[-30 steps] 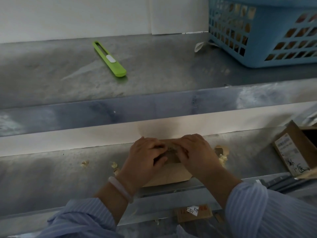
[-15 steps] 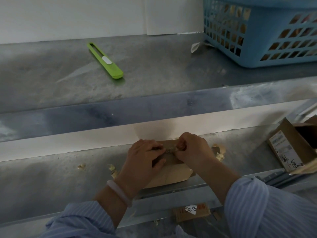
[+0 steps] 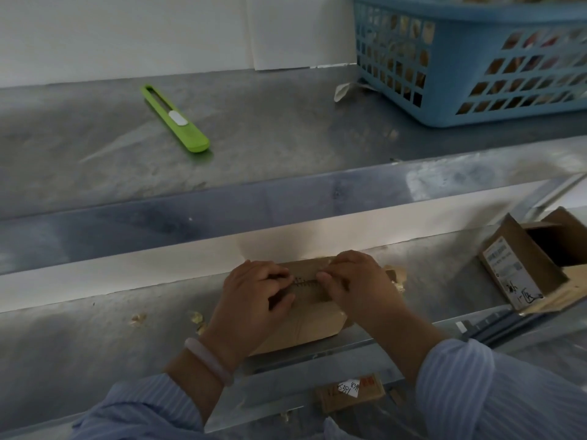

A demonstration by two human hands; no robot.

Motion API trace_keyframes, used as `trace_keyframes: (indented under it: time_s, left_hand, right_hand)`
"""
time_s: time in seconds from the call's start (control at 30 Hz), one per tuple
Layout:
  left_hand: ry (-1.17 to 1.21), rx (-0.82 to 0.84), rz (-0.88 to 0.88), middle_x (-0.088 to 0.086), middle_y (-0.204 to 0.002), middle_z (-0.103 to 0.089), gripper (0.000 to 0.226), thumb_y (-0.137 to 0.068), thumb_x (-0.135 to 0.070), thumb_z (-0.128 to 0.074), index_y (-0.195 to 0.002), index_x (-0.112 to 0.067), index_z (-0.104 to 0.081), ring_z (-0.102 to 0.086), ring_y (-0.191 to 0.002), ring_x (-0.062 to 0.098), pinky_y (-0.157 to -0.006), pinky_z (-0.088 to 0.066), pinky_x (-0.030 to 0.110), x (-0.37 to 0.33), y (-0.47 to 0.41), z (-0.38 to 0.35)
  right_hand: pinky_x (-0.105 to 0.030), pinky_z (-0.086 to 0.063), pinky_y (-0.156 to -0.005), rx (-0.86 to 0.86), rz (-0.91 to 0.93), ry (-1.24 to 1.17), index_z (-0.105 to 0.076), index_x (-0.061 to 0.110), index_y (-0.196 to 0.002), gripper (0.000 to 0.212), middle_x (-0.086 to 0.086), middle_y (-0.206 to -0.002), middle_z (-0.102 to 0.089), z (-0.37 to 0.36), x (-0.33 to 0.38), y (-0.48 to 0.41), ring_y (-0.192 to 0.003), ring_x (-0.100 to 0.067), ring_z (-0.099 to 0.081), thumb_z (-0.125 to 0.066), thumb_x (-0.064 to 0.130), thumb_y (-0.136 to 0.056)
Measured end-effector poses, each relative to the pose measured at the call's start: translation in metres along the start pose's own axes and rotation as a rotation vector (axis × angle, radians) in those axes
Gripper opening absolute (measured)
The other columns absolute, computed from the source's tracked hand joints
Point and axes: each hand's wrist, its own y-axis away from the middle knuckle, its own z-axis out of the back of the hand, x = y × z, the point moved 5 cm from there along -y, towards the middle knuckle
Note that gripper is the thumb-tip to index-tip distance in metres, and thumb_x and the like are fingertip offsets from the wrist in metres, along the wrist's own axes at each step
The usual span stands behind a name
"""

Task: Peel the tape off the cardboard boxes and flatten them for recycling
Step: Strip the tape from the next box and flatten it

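A small flat brown cardboard box [image 3: 313,325] lies on the lower metal shelf near its front edge. My left hand [image 3: 254,296] rests on its left part, fingers curled onto the top and thumb against the box. My right hand [image 3: 355,287] covers the right part, fingertips curled and pinching at a strip of tape [image 3: 305,282] along the top surface. A short stretch of dark handwriting shows between the two hands. Most of the box is hidden under my hands.
A green utility knife [image 3: 176,119] lies on the upper metal shelf. A blue plastic basket [image 3: 476,58] stands at the back right. An opened cardboard box with a white label [image 3: 524,265] sits at the right. Tape scraps [image 3: 138,318] litter the lower shelf; a labelled cardboard piece [image 3: 349,392] lies below.
My right hand's fingers have shifted slightly right along the top of the box, exposing more of the writing. My left hand stays pressed in place.
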Motion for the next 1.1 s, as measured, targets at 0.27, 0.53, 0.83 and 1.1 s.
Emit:
trace_keyframes:
  time_s: [0.27, 0.53, 0.83, 1.1]
  left_hand:
    - [-0.26, 0.058, 0.049, -0.01, -0.099, -0.057, 0.039, -0.082, -0.057, -0.044, -0.103, -0.035, -0.067, -0.054, -0.091, 0.015, -0.078, -0.042, 0.035, -0.021, -0.008, -0.004]
    - [-0.323, 0.041, 0.02, -0.008, -0.101, -0.059, 0.039, -0.085, -0.056, -0.044, -0.109, -0.038, -0.068, -0.055, -0.092, 0.019, -0.078, -0.044, 0.036, -0.02, -0.005, -0.006]
    - [-0.296, -0.012, 0.013, -0.009, -0.1, -0.058, 0.037, -0.084, -0.054, -0.046, -0.109, -0.039, -0.069, -0.054, -0.091, 0.019, -0.077, -0.043, 0.036, -0.02, -0.003, -0.008]
    - [-0.311, -0.057, -0.013, -0.008, -0.101, -0.057, 0.035, -0.084, -0.053, -0.049, -0.108, -0.037, -0.069, -0.053, -0.09, 0.019, -0.076, -0.041, 0.036, -0.018, 0.001, -0.009]
  right_hand:
    - [-0.018, -0.039, -0.059, 0.026, -0.464, -0.142, -0.048, 0.038, -0.1, 0.041, 0.016, -0.091, -0.055, -0.009, -0.033, -0.003, -0.076, -0.003, -0.056, -0.078, 0.04, -0.072]
    - [-0.024, -0.039, -0.056, 0.058, -0.383, 0.016, -0.045, 0.026, -0.074, 0.023, 0.009, -0.074, -0.055, 0.004, -0.035, -0.002, -0.067, -0.012, -0.053, -0.067, 0.028, -0.081]
    - [-0.03, -0.048, -0.063, -0.048, -0.09, 0.074, -0.057, 0.014, -0.081, 0.008, 0.0, -0.084, -0.061, 0.026, -0.028, 0.011, -0.075, -0.019, -0.057, -0.061, 0.007, -0.083]
    - [-0.013, -0.04, -0.075, 0.113, -0.195, -0.174, -0.075, 0.02, -0.094, 0.03, 0.01, -0.095, -0.068, 0.01, -0.035, 0.012, -0.09, -0.004, -0.057, -0.063, 0.046, -0.086]
